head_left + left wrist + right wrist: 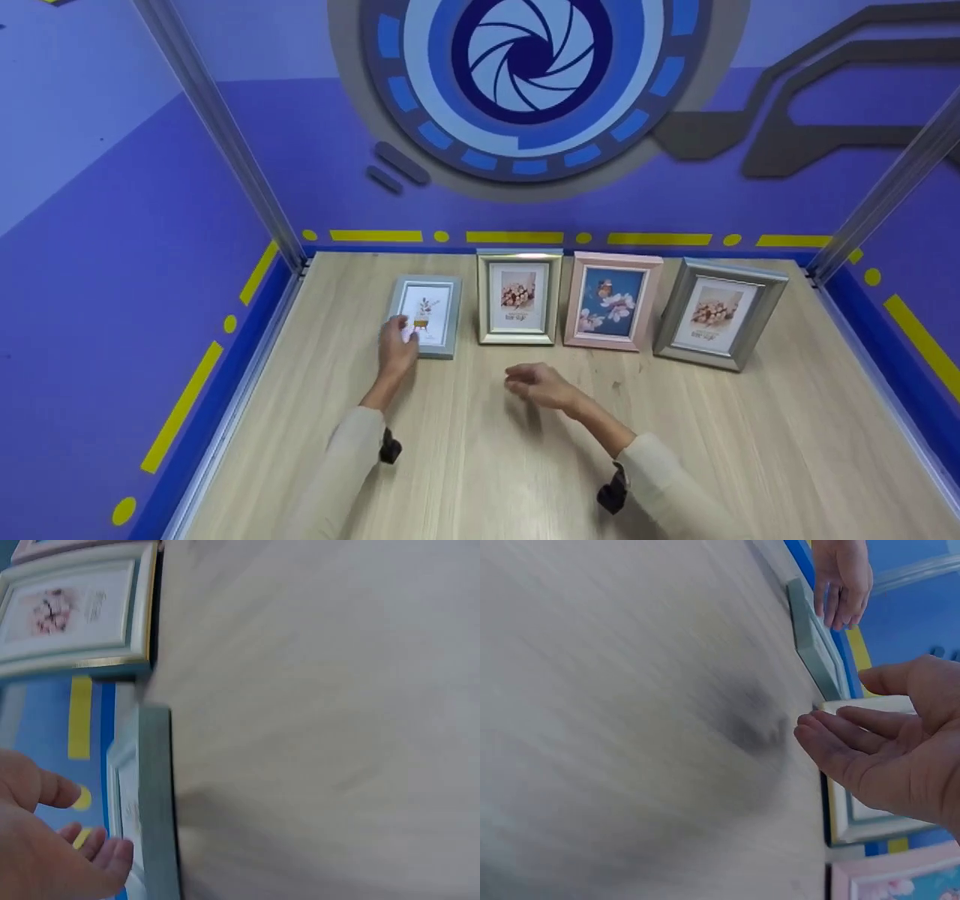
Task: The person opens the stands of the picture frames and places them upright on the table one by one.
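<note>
A grey-blue picture frame [444, 318] with a potted-plant print lies flat, face up, on the left part of the wooden table. Over its left side is my left hand [397, 349], the thumb held apart from loosely bent fingers. The left wrist view shows this hand [64, 840] beside the frame's thick edge [156, 802], gripping nothing; whether a fingertip touches the frame, I cannot tell. My right hand [541, 385] hovers over the table in front of the gold-silver frame [486, 300]. Its fingers [840, 750] are relaxed, and nothing is between them and the thumb.
To the right stand a pink frame [651, 300] with a blossom picture and a grey-silver frame [757, 322], angled and leaning back. Behind the row rises a purple-blue printed wall [285, 150]. Metal posts [225, 127] mark the corners of the table [480, 465].
</note>
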The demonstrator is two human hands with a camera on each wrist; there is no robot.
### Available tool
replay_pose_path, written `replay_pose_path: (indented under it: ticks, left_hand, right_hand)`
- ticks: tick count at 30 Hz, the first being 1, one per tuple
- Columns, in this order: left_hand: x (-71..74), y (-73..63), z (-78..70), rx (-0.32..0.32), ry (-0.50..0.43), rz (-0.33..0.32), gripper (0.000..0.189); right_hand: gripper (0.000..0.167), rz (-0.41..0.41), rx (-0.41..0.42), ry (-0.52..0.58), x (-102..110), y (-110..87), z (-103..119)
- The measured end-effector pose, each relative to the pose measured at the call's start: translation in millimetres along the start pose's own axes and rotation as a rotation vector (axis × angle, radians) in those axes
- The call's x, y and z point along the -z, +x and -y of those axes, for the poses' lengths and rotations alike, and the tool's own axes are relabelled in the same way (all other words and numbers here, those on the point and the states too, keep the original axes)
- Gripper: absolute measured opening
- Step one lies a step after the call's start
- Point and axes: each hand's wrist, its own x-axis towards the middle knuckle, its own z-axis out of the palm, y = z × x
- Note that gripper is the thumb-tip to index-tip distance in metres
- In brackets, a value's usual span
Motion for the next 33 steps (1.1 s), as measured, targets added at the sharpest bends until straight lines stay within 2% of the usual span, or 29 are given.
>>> replay_pose_path:
  ticks: [3, 5, 10, 13, 18, 22, 25, 29, 33]
  left_hand:
    - [17.2, -5.4, 12.5, 0.119, 0.072, -0.007, 0.041]
    - [23.5, -9.0, 19.9, 0.17, 0.099, -0.011, 0.046]
    - [26.5, -14.4, 31.0, 0.238, 0.132, 0.048, 0.049]
    - [28.9, -12.3, 30.4, 0.271, 0.136, 0.118, 0.054]
    - [31.5, -9.5, 20.3, 0.286, 0.134, 0.197, 0.063]
    - [26.6, -10.9, 17.4, 0.26, 0.149, 0.183, 0.065]
    - [24.7, -9.2, 16.9, 0.273, 0.137, 0.169, 0.068]
    - [24.2, -5.5, 14.8, 0.29, 0.105, 0.16, 0.068]
    - [26.9, -2.9, 12.4, 0.313, 0.067, 0.154, 0.068]
  right_hand:
    - [0.046, 0.065, 0.014, -0.023, -20, 13.5, 1]
    - [0.048, 0.084, 0.028, -0.022, -34, 23.3, 4]
    - [0.057, 0.053, 0.044, -0.003, -62, 43.8, 12]
    - [0.054, 0.022, 0.055, -0.022, -72, 53.9, 15]
    - [0.04, 0.001, 0.053, -0.036, -76, 67.2, 21]
    - [0.027, -0.034, 0.054, -0.025, -76, 75.3, 24]
    - [0.021, -0.071, 0.059, -0.034, -76, 81.6, 26]
    - [0.028, -0.07, 0.042, -0.017, -77, 87.7, 28]
    - [0.054, -0.05, 0.008, 0.027, -77, 90.1, 29]
